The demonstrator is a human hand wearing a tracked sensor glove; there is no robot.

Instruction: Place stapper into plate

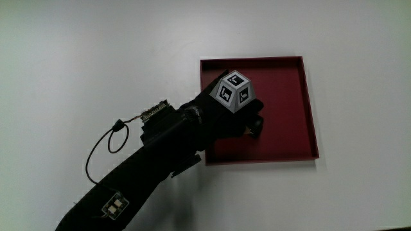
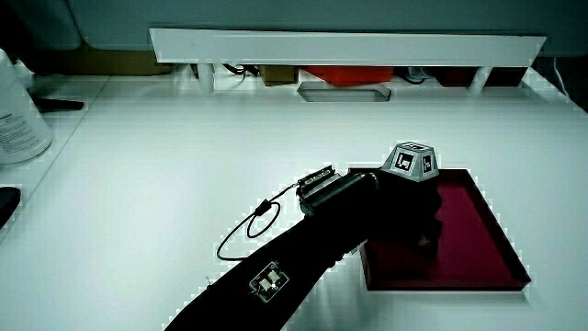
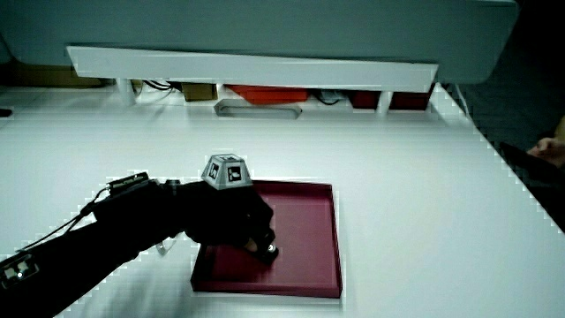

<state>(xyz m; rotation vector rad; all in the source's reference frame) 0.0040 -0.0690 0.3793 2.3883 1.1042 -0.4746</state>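
Forearm (image 1: 148, 170) reaches over table (image 1: 96, 58) onto dark red tray (image 1: 289, 102). Hand (image 1: 228, 119) low inside tray, patterned cube (image 1: 234, 91) on its back. Fingers (image 3: 262, 240) curled downward around small dark object, likely stapler (image 3: 269, 251), touching tray floor.

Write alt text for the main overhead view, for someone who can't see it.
A black-gloved hand, with a small patterned cube on its back, reaches over a dark red square plate on a white table. Its fingers curl around a small dark object, hard to identify, just above the plate's floor.
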